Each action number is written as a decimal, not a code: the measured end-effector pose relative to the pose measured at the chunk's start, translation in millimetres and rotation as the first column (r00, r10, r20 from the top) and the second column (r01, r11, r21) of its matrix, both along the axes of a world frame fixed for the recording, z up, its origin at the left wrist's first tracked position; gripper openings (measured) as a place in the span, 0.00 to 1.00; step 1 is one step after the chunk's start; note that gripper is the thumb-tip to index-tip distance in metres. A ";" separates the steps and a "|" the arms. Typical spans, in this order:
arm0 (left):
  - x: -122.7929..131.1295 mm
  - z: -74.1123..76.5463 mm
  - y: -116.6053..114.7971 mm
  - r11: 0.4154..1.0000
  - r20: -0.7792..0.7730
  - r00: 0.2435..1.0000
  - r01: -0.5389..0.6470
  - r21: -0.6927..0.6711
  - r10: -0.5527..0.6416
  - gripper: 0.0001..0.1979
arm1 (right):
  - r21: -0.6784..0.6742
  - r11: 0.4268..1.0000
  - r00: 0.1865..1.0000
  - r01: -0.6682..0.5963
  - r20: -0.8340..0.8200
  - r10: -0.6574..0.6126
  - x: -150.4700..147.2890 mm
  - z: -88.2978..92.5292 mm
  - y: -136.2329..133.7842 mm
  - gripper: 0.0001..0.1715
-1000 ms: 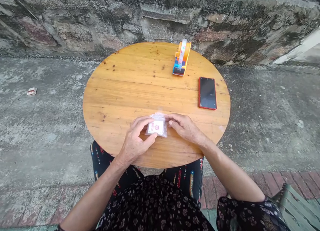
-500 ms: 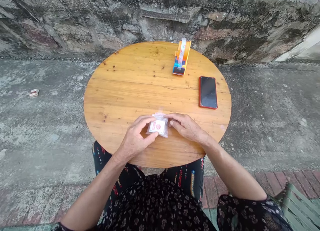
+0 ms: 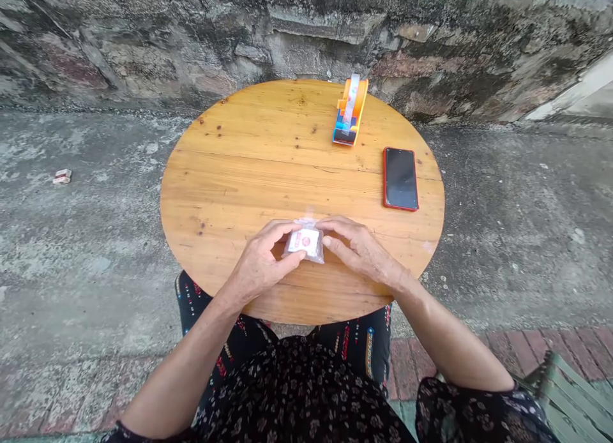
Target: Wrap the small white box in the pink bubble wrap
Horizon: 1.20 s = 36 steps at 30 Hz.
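Observation:
On the near part of the table lies a small white packet with red print (image 3: pixel 305 242), inside a clear plastic bag. My left hand (image 3: pixel 265 258) grips it from the left, its thumb along the near edge and its fingers at the far left corner. From the right, my right hand (image 3: pixel 361 248) takes hold of the bag's edge, index finger at the far right corner and thumb at the right side. The other fingers of both hands are curled and partly hidden. The packet's underside is out of sight.
The round wooden table (image 3: pixel 249 156) carries a tape dispenser (image 3: pixel 352 111) with an orange wheel at the back and a phone in a red case (image 3: pixel 401 178) at the right. A stone wall (image 3: pixel 191 47) stands behind it. A slatted green chair (image 3: pixel 569 392) is at lower right.
My right thumb has dropped slightly along the bag's right side, and the packet has tilted a little. Both hands stay around it. The whole view has shifted very slightly.

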<state>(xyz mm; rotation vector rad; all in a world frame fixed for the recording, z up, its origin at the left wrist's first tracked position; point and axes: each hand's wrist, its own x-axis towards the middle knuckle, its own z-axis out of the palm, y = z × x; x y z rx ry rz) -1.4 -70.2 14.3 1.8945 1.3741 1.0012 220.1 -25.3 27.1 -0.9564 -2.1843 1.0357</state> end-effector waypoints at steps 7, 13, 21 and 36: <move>2.6 1.6 -1.8 0.999 -0.005 1.000 -0.025 -0.036 0.025 0.19 | -0.217 0.936 0.960 0.278 0.082 -0.267 6.2 -11.4 36.5 0.13; 3.1 0.2 -3.8 0.999 0.024 1.000 -0.017 -0.032 0.018 0.18 | -0.170 0.958 0.957 0.233 0.218 -0.194 -6.1 -13.5 48.5 0.12; 3.4 -4.3 -2.7 1.000 0.035 0.999 -0.015 -0.012 0.015 0.19 | -0.037 0.993 0.850 0.109 0.522 -0.074 -24.8 5.3 56.8 0.09; 3.1 -4.3 -5.1 1.000 0.044 0.999 -0.011 -0.022 0.012 0.19 | -0.104 0.983 0.963 0.150 0.239 -0.122 -22.5 -6.0 33.2 0.07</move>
